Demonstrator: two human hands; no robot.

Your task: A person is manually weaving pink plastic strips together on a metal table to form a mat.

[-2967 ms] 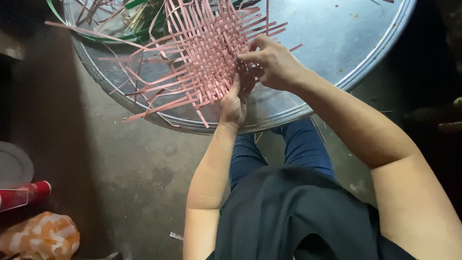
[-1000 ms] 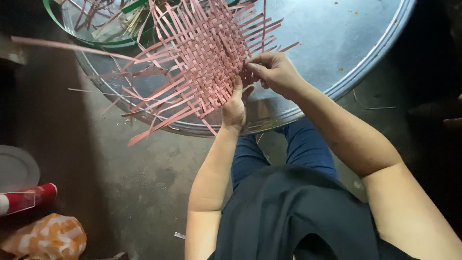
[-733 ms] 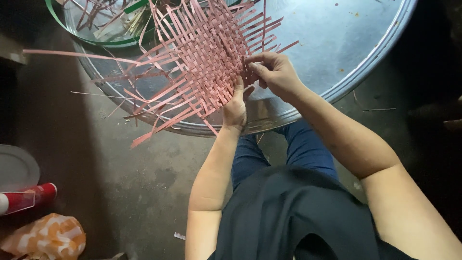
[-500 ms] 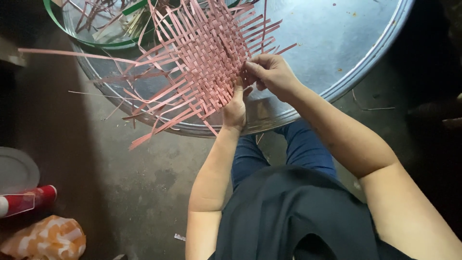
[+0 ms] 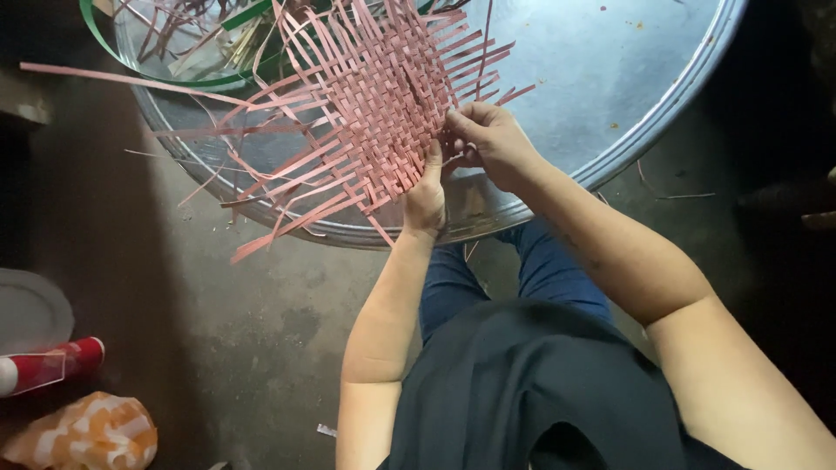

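Note:
A flat mat of woven pink strips (image 5: pixel 374 104) lies on a large round metal tray (image 5: pixel 627 78), with loose strip ends fanning out past the tray's left rim. My left hand (image 5: pixel 425 196) grips the mat's near edge from below, thumb on top. At the mat's right edge my right hand (image 5: pixel 488 139) pinches strip ends with its fingers closed. Both hands sit close together at the mat's near right corner.
A green-rimmed basin (image 5: pixel 165 43) with loose strips sits at the tray's far left. On the concrete floor at left lie a round grey lid (image 5: pixel 30 309), a red and white cylinder (image 5: pixel 48 365) and an orange patterned bag (image 5: pixel 87 435). My knees are under the tray's near rim.
The mat has shifted slightly on the tray and its long loose strips swung left. Both hands stayed at the mat's near right corner, the right one working the strip ends.

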